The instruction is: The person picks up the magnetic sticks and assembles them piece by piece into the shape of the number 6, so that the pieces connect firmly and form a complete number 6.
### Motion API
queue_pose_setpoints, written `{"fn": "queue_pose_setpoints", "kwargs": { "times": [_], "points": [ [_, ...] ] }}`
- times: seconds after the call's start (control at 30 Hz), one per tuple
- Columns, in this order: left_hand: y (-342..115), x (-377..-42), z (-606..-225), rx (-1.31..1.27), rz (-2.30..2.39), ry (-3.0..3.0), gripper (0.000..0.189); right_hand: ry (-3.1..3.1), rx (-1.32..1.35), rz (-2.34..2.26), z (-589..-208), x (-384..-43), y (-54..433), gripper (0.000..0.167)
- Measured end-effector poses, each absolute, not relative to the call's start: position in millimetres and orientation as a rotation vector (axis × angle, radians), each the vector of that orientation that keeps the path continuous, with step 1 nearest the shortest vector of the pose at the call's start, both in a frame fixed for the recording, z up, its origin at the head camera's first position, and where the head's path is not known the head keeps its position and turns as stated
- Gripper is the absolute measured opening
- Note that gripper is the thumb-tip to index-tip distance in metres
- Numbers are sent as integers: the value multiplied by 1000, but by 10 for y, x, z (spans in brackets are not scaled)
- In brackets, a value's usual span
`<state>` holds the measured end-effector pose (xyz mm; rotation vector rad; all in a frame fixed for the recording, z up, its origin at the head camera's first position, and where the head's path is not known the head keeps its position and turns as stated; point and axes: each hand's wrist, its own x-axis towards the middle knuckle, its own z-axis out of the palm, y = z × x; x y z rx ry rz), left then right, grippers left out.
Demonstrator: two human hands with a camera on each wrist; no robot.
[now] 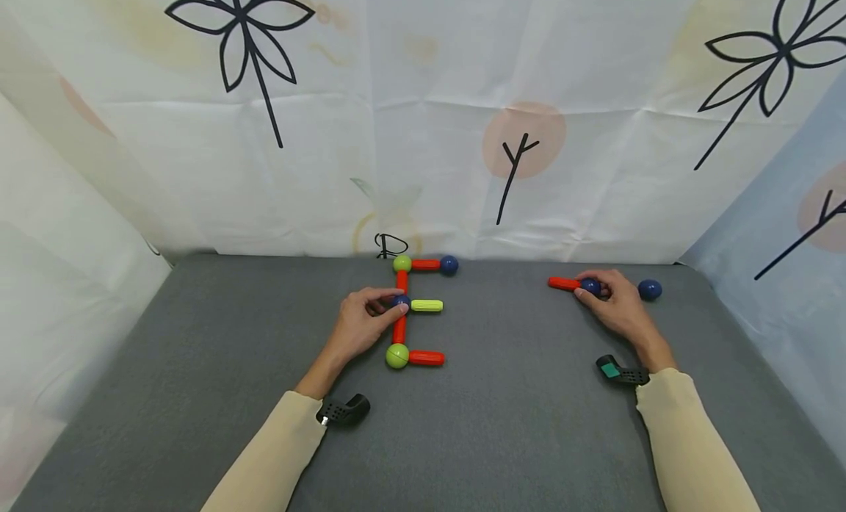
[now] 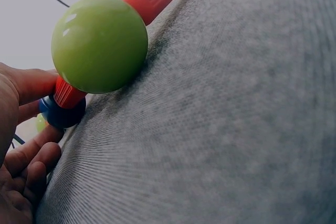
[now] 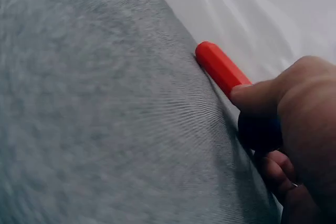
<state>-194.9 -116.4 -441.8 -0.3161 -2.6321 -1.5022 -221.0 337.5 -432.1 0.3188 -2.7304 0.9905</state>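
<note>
An E-shaped build of rods and balls lies on the grey table. Its spine has a green ball [image 1: 402,264] at the far end, a blue ball [image 1: 401,302] midway and a green ball [image 1: 397,355] at the near end, joined by red rods [image 1: 399,330]. My left hand [image 1: 360,323] pinches the middle blue ball between thumb and fingers. From that ball a yellow-green rod [image 1: 427,305] points right. Further right, my right hand [image 1: 615,303] grips another blue ball [image 3: 258,131] that has a red rod [image 3: 223,71] on its left side.
A loose blue ball [image 1: 650,290] lies just right of my right hand. Red rods [image 1: 427,358] stick out from both green balls, the far one ending in a blue ball [image 1: 449,265]. A printed white cloth [image 1: 449,181] rises behind the table [image 1: 502,424].
</note>
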Motion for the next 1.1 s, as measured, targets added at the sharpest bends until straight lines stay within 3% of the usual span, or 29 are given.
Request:
{"fn": "queue_pose_setpoints", "kwargs": {
  "times": [0.47,0.83,1.1],
  "points": [
    [-1159,-1951,-4421,-319,-1492,-2635,32,-2730,286,885,-4345,-2211,3305,27],
    [-1162,-1955,-4422,-318,-1493,-2638,31,-2658,302,895,-4348,-2214,3288,13],
    [-1167,-1955,-4422,-319,-1497,-2639,32,-2705,292,905,-4315,-2206,3298,23]
  ]
}}
